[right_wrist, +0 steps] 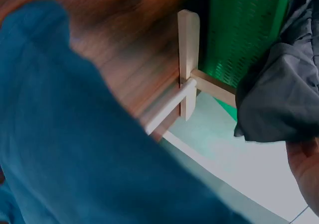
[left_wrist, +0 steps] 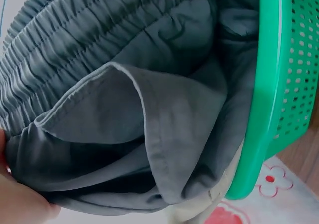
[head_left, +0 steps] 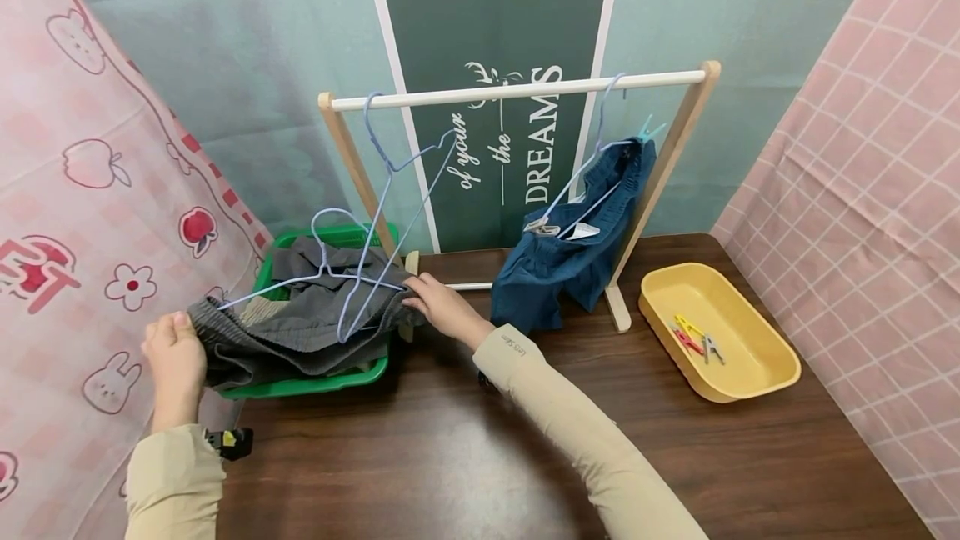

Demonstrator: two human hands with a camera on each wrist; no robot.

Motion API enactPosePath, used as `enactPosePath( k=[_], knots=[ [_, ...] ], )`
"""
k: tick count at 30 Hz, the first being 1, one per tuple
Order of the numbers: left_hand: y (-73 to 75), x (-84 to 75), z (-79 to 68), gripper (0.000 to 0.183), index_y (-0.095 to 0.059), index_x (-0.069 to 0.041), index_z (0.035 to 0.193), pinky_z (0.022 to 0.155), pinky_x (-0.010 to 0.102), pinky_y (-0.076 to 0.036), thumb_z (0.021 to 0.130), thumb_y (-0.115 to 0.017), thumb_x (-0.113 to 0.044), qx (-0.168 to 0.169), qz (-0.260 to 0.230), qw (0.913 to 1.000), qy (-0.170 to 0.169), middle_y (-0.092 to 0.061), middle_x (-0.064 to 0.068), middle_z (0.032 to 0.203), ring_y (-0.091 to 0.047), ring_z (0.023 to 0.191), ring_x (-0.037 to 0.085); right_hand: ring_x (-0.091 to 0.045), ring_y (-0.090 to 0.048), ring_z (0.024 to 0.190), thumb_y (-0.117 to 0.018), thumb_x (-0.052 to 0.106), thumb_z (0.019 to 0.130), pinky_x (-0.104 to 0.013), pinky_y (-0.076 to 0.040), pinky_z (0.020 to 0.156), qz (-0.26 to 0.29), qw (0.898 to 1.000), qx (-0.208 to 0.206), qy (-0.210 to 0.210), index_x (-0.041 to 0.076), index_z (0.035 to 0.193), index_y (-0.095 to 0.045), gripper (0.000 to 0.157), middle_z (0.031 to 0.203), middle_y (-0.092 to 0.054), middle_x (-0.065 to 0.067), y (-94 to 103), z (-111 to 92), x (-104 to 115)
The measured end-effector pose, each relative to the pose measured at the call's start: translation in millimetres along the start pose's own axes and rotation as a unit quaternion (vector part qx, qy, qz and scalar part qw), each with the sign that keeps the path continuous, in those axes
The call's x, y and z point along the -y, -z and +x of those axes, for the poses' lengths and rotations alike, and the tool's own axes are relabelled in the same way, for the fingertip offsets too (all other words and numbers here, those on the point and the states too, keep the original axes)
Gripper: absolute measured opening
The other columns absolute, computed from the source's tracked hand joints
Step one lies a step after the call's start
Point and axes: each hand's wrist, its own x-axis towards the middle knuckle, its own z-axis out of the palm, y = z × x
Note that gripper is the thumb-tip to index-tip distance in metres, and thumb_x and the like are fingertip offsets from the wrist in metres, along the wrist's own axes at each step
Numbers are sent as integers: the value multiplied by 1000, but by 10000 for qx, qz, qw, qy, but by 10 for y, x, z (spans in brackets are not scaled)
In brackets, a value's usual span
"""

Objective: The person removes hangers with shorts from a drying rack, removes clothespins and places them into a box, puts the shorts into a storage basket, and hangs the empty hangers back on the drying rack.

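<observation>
A pair of grey elastic-waist pants (head_left: 300, 348) is stretched over the green basket (head_left: 315, 390). My left hand (head_left: 174, 357) pinches the left end of the waistband, thumb on top. My right hand (head_left: 450, 307) grips the right end. A lilac hanger (head_left: 281, 283) lies across the waist opening, its arms reaching toward both sides. Another lilac hanger (head_left: 388, 182) hangs from the rack's rail and overlaps the pants in the head view. In the left wrist view, the gathered waistband (left_wrist: 75, 45) and a gaping pocket show beside the basket. Some fingers are hidden by cloth.
The wooden rack (head_left: 517, 92) stands at the back. Blue pants (head_left: 577, 232) hang at its right on a hanger, with a light-blue clothespin (head_left: 649, 130). A yellow tray (head_left: 757, 348) at the right contains several clothespins (head_left: 697, 336). Curtains border the table.
</observation>
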Motion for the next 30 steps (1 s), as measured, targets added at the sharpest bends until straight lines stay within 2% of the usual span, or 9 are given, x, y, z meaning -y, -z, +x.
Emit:
enactPosePath(
  k=[5,7,9,11,14,17,19,24,30],
  knots=[
    [-35,-31,-1,37,-52,15,110,101,58,-22,102,-32,-15,27,138,9998,-146,-42,35,116,-31,117,53,-27,-60,110,-47,20,99,-37,-47,97,726,9962,-277,-398,3,123,-58,32,118,-61,-16,-21,62,-27],
    [-74,-46,10,35,-57,13,110,103,59,-21,99,-37,-14,-104,228,9989,-387,-47,33,119,-33,118,54,-27,-58,119,-48,19,98,-38,-44,103,923,9937,-368,-510,1,123,-59,32,123,-61,-16,-25,78,-33],
    [-120,-75,17,34,-62,9,110,105,60,-20,97,-41,-13,-168,310,9965,-754,-52,30,121,-37,119,53,-27,-58,118,-49,18,98,-38,-44,102,997,9926,-422,-551,1,121,-60,30,122,-62,-16,-30,90,-36],
    [-167,-105,21,32,-64,5,113,104,61,-21,95,-44,-12,-65,433,9913,-1240,-55,28,122,-40,119,52,-26,-60,115,-49,18,98,-38,-45,101,1015,9924,-426,-553,3,118,-60,28,118,-63,-15,-34,95,-34],
    [-216,-152,22,31,-62,2,119,101,63,-23,97,-47,-12,420,743,9773,-1939,-56,29,122,-43,116,51,-26,-61,112,-49,18,98,-38,-46,99,1022,9924,-438,-532,3,117,-61,27,116,-63,-14,-39,102,-29],
    [-246,-176,11,25,-62,1,117,95,64,-25,96,-52,-10,732,1055,9630,-2371,-56,29,115,-45,109,50,-26,-61,111,-50,18,98,-38,-47,98,1016,9925,-446,-503,3,117,-61,27,115,-63,-15,-36,100,-27],
    [-254,-187,-5,20,-64,1,110,91,63,-28,94,-57,-9,708,1214,9582,-2492,-57,28,108,-47,103,48,-26,-61,109,-50,18,97,-38,-47,97,984,9928,-477,-493,3,117,-61,27,113,-63,-14,-30,97,-28],
    [-261,-185,-50,10,-66,1,96,82,59,-35,91,-60,-5,306,1580,9503,-2667,-57,25,97,-50,94,45,-26,-62,104,-51,20,96,-38,-48,93,929,9923,-623,-526,3,116,-61,28,108,-63,-14,-11,109,-32],
    [-261,-178,-82,13,-64,-1,98,76,60,-38,96,-54,-9,-124,1651,9551,-2457,-57,23,101,-51,91,46,-26,-61,108,-49,24,97,-38,-48,94,917,9894,-691,-894,4,122,-60,34,113,-61,-14,31,137,-50]
  ],
)
